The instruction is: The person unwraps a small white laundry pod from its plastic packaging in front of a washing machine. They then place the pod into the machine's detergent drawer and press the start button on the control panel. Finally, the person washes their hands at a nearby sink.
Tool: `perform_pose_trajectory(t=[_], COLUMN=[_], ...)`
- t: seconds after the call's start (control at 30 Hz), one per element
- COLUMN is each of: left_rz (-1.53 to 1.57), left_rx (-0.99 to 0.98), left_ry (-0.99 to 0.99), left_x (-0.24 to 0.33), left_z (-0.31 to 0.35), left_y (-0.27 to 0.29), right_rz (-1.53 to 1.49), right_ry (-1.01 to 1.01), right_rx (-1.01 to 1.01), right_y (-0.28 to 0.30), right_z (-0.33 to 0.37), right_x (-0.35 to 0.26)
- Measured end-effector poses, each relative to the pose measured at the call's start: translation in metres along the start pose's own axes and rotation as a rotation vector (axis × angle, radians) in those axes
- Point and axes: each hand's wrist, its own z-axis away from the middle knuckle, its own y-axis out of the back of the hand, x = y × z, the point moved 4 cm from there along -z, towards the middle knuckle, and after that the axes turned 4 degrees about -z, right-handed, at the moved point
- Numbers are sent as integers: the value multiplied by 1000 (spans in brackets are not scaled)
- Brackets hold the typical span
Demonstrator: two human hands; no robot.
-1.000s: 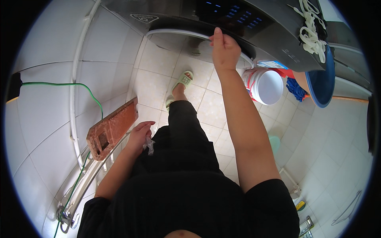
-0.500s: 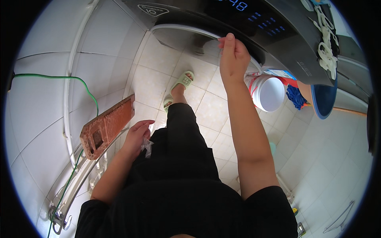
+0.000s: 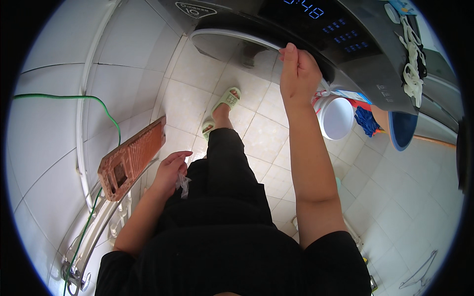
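At the top stands a dark grey washing machine (image 3: 368,66) with a lit blue display on its panel. Its round door (image 3: 222,47), glossy dark with a silver rim, stands ajar over the floor. My right hand (image 3: 302,74) is closed on the door's rim, thumb on top and fingers curled behind it; the fingertips are partly hidden. Lower left, in front of my black trousers, my left hand (image 3: 170,170) is closed round a small crumpled clear plastic bag (image 3: 183,187) that hangs below its fingers.
A brown ribbed washboard (image 3: 131,160) leans at the left beside a green cord (image 3: 107,104) and white pipes. Right of my forearm are a white bucket (image 3: 336,117), a blue mop head (image 3: 366,121) and a blue basin (image 3: 403,130). White cord (image 3: 413,74) lies on the machine.
My right hand has shifted slightly right and the machine with its door also sits a little further right in view. The left hand with the plastic bag has hardly moved.
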Motion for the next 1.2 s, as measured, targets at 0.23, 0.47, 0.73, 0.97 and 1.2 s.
perform_pose_trajectory(t=[0.23, 0.47, 0.73, 0.97, 1.2], left_rz=[10, 24, 135, 125, 161], left_rx=[-45, 44, -53, -158, -325], left_ry=[41, -79, -122, -47, 75], left_x=[-6, 17, 49, 51, 36], left_z=[-4, -4, -10, 16, 23], left_y=[-3, -15, -72, -162, -209], right_rz=[-86, -6, -176, -30, -550], right_ry=[-58, -47, -183, -398, -1123], right_rx=[58, 18, -234, -408, -132], right_y=[1, 3, 46, 150, 256], right_z=[0, -3, 14, 104, 201], right_x=[11, 7, 5, 44, 90])
